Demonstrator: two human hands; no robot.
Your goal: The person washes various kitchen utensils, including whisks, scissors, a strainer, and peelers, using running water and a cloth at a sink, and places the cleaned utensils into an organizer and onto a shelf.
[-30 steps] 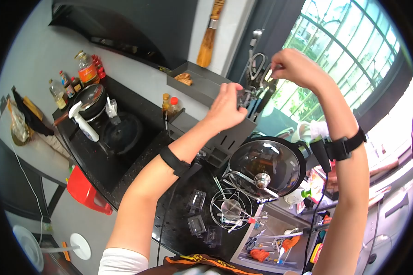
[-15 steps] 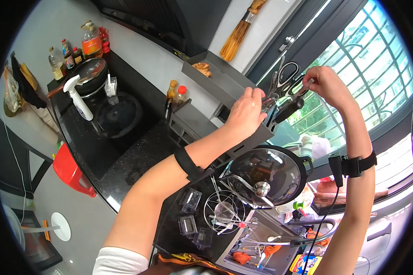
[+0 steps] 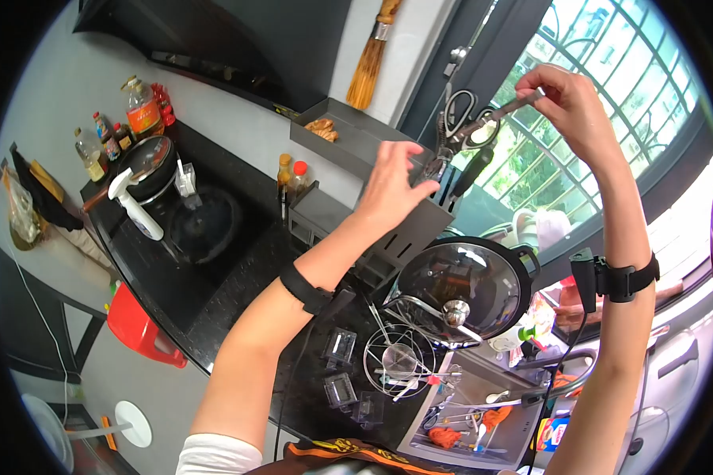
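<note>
Two bare hands reach out over a black kitchen table [image 3: 249, 273], where a large pot with a glass lid [image 3: 483, 277] stands; places are told from this pot, as seen in the view. The right hand [image 3: 566, 107], above the pot and to its right, pinches one end of a slim dark metal utensil [image 3: 516, 105] between thumb and fingers. The utensil slants down leftward, above the pot, toward a cluster of upright utensils [image 3: 444, 180]; its far end is lost among them. One of these has a thick black handle [image 3: 475, 169]. The left hand [image 3: 390, 180], above and left of the pot, has thumb and fingers spread wide beside the cluster; whether it touches anything cannot be told.

Just left of the pot is a grey rack [image 3: 421, 229]. Higher up, a grey tray [image 3: 364, 138] bears brown lumps [image 3: 322, 129]. Below the pot are a round wire rack [image 3: 370, 374] and a sink [image 3: 523, 431] with orange items [image 3: 445, 437]. Far left of it stand a white spray bottle [image 3: 141, 214] and a lidded pan [image 3: 142, 188]. A barred window [image 3: 610, 127] lies above and to the right.
</note>
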